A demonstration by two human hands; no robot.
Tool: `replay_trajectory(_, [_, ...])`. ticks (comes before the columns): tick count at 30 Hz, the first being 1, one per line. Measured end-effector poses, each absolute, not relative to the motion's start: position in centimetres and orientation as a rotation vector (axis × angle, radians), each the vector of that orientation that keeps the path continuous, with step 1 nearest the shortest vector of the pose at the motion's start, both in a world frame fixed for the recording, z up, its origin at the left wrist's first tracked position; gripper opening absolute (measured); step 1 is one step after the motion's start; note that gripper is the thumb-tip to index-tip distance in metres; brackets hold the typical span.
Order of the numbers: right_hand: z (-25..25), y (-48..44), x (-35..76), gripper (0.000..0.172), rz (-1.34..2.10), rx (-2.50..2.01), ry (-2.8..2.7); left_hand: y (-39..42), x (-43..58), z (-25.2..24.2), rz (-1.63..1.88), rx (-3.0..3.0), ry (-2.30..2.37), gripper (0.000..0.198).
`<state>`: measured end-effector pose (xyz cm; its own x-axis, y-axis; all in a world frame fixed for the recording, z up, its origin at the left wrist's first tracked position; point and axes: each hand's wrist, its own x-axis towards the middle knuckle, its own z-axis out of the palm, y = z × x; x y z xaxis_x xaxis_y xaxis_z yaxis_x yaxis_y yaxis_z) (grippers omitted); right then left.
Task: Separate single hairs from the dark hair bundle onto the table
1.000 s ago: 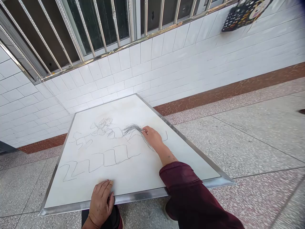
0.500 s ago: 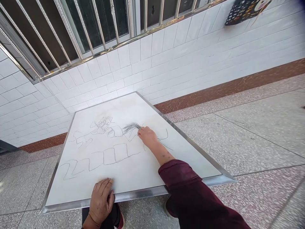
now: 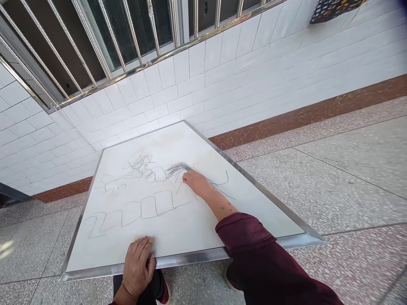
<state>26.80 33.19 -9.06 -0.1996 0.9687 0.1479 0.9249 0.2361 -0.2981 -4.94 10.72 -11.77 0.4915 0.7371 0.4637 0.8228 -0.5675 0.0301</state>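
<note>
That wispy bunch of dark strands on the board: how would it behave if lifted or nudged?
Likely floppy: the dark strands fan out loosely and curve beside the right hand. Probably very light, so a push may scatter them. The smooth white board suggests they would slide easily.

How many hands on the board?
2. The left hand rests at the near metal edge of the board; the right hand lies mid-board on dark strands.

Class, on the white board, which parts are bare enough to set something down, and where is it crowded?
Bare: the far strip between the upper strands and the far rim; the near strip between the lower zigzag and the left hand; the right corner past the sleeve. Crowded: the middle, around the right hand and tuft.
</note>
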Motion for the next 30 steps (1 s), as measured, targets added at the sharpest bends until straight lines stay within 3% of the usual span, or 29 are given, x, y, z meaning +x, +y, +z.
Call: replay_trajectory(30, [-6.1, 31.7, 28.6, 0.016, 0.384, -1.437, -1.946, 10.7, -4.9, -11.7, -0.674, -2.553, -1.337, 0.045])
